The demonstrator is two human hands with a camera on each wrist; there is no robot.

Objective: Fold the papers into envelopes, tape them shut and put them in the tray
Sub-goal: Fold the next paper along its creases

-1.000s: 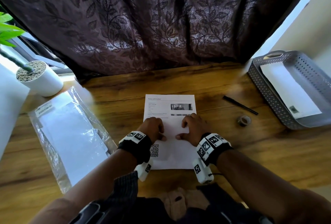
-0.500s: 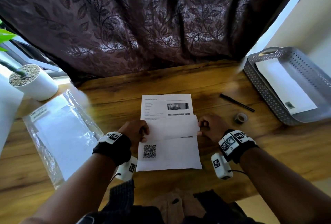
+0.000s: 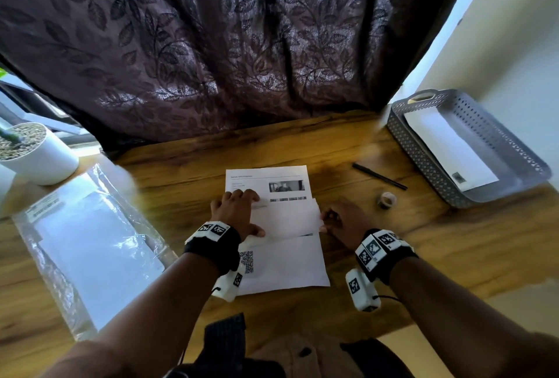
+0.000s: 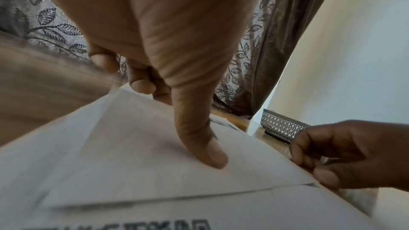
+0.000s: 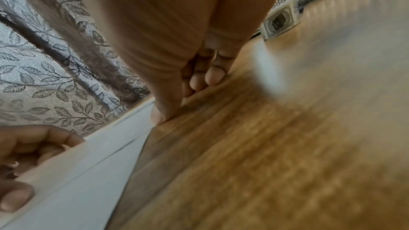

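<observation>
A white sheet (image 3: 281,268) with print at its far end and a QR code near me lies on the wooden table. A blank folded band (image 3: 290,220) runs across its middle, slightly askew. My left hand (image 3: 239,208) lies on the band's left part, with its thumb (image 4: 205,146) pressed onto the paper (image 4: 143,163). My right hand (image 3: 328,220) pinches the band's right edge, fingertips (image 5: 205,78) down at the table. The grey perforated tray (image 3: 423,148) stands at the far right with one folded white paper (image 3: 450,148) in it.
A small tape roll (image 3: 385,199) and a black pen (image 3: 379,176) lie between the sheet and the tray. A clear plastic bag of white sheets (image 3: 90,244) lies at the left, with a white plant pot (image 3: 33,151) behind it. A dark leaf-patterned curtain hangs behind the table.
My hands went from the sheet's middle out to its sides and the folded band appeared. Since then the left hand has moved onto the band, while the right stays at the edge.
</observation>
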